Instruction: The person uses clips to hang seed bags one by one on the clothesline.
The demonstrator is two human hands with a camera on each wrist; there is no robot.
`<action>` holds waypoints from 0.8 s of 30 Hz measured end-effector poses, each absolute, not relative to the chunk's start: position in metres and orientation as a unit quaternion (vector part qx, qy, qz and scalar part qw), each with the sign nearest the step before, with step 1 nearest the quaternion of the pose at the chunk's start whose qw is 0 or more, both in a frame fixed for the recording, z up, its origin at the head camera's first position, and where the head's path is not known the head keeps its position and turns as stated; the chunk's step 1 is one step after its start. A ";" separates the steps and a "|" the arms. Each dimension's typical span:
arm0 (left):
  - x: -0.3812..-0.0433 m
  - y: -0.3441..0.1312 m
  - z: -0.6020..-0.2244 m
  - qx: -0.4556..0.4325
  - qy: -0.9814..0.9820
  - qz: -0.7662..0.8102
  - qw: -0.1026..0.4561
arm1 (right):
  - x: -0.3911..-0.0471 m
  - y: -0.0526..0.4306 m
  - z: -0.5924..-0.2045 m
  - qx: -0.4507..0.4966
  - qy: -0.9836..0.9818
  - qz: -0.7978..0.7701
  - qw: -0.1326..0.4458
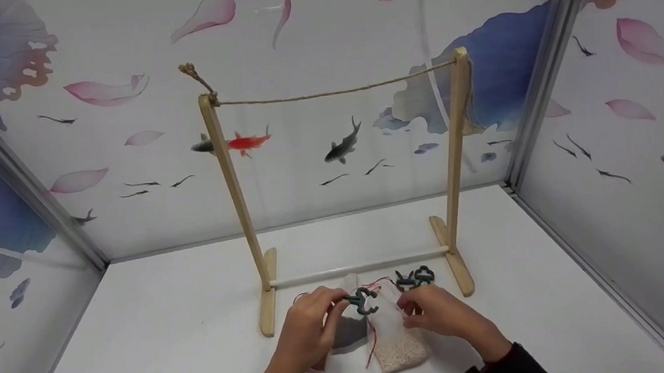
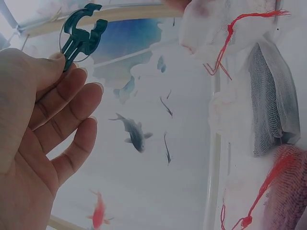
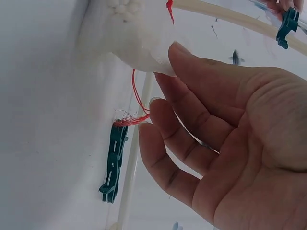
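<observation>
My left hand (image 1: 309, 329) pinches a dark green plastic clip (image 2: 79, 40) by its handles, between thumb and index finger; its curved prongs point away from the palm. The other fingers of this hand are loosely bent. With thumb and index fingertip, my right hand (image 3: 225, 129) pinches the edge of a white mesh drawstring pouch (image 1: 396, 335) filled with pale grains. Red cord (image 3: 140, 98) trails from the pouch. Beside it lies a grey mesh pouch (image 2: 272, 96), and next to that a reddish pouch (image 2: 290, 191) with a red tassel, mostly covered by the left hand in the head view.
More green clips (image 1: 414, 278) lie just beyond the right hand. Behind stands a wooden frame with a left post (image 1: 233, 198), a right post (image 1: 456, 156) and a white bottom rod (image 1: 360, 266). Twine (image 1: 332, 93) spans the post tops. Printed panels (image 1: 330, 152) enclose the white table (image 1: 161, 324).
</observation>
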State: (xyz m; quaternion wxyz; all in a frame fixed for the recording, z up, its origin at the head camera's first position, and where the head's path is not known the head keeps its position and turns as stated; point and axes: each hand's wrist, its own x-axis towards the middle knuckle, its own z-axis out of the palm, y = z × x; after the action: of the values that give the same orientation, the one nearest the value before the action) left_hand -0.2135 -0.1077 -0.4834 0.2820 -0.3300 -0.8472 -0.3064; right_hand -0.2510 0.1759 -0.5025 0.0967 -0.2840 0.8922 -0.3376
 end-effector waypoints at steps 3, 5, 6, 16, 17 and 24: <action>-0.213 -0.107 -0.484 -0.333 -0.845 -0.304 0.287 | -0.251 0.178 -0.505 -0.296 0.890 -0.336 0.082; -0.213 -0.107 -0.484 -0.334 -0.846 -0.302 0.287 | -0.250 0.179 -0.506 -0.299 0.891 -0.333 0.076; -0.214 -0.107 -0.484 -0.333 -0.845 -0.303 0.287 | -0.250 0.179 -0.505 -0.299 0.892 -0.332 0.074; -0.220 -0.114 -0.477 -0.322 -0.841 -0.298 0.316 | -0.241 0.176 -0.489 -0.300 0.886 -0.349 0.059; -0.222 -0.116 -0.473 -0.326 -0.840 -0.295 0.318 | -0.241 0.176 -0.486 -0.304 0.884 -0.350 0.055; -0.242 -0.121 -0.412 -0.382 -0.831 -0.227 0.334 | -0.240 0.184 -0.447 -0.323 0.892 -0.314 -0.037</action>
State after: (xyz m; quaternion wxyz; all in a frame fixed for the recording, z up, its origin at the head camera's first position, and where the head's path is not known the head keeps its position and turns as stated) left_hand -0.2418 -0.1214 -0.4116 0.3335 -0.3818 -0.8314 -0.2274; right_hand -0.2403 0.1840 -0.4473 -0.0365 -0.3230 0.8922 -0.3136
